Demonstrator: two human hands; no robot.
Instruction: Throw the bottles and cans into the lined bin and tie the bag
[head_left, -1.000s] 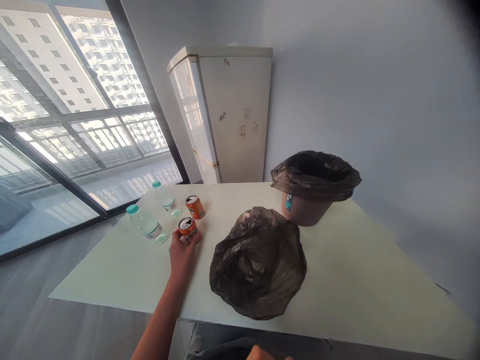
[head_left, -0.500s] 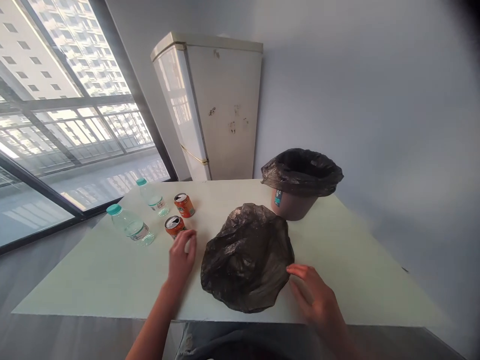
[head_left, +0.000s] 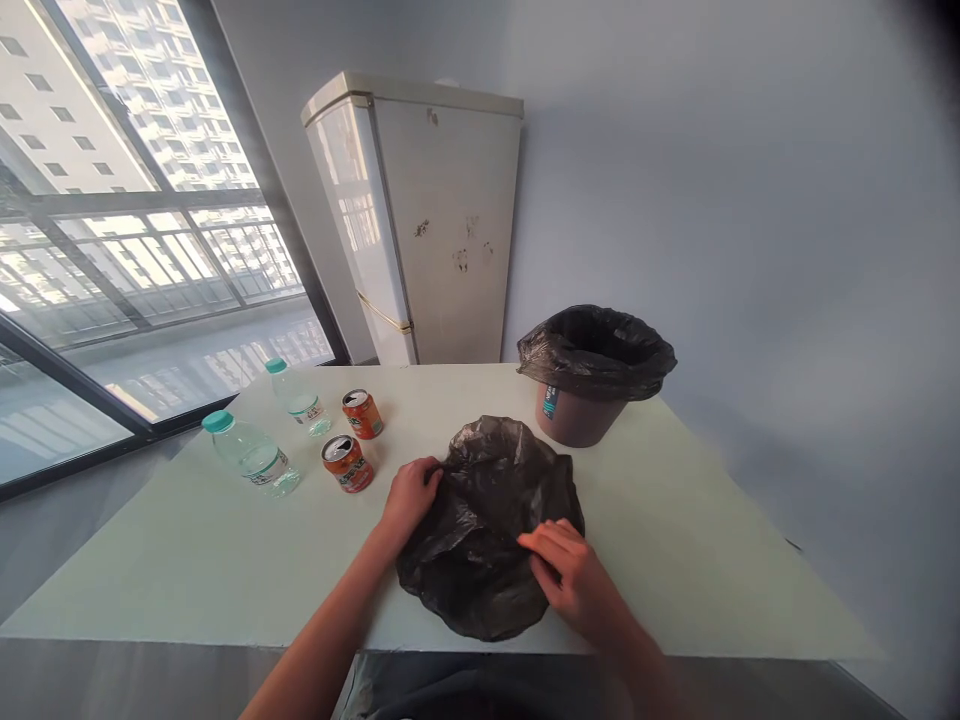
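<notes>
A black plastic garbage bag (head_left: pixel 480 545) lies spread on the table in front of me, its mouth facing up and its film wrinkled. At its upper left rim, my left hand (head_left: pixel 411 492) is closed with the edge between thumb and fingers. My right hand (head_left: pixel 564 565) reaches over the right side of the bag, fingers curled and pinching the film near the rim; the fingertips are partly hidden. Left of the bag stand two orange drink cans, the nearer can (head_left: pixel 349 466) and the farther can (head_left: pixel 363 414), both with opened tops.
Behind the bag stands a brownish bin (head_left: pixel 574 420) lined with another black bag (head_left: pixel 544 352). Two clear bottles with green caps, a near bottle (head_left: pixel 251 455) and a far bottle (head_left: pixel 298 395), are on the pale table (head_left: pixel 187 570). A white fridge (head_left: pixel 450 230) stands beyond.
My left hand has moved right from beside the near can onto the bag's rim. My right hand has shifted left over the bag and closed on it. The view has tilted slightly.
</notes>
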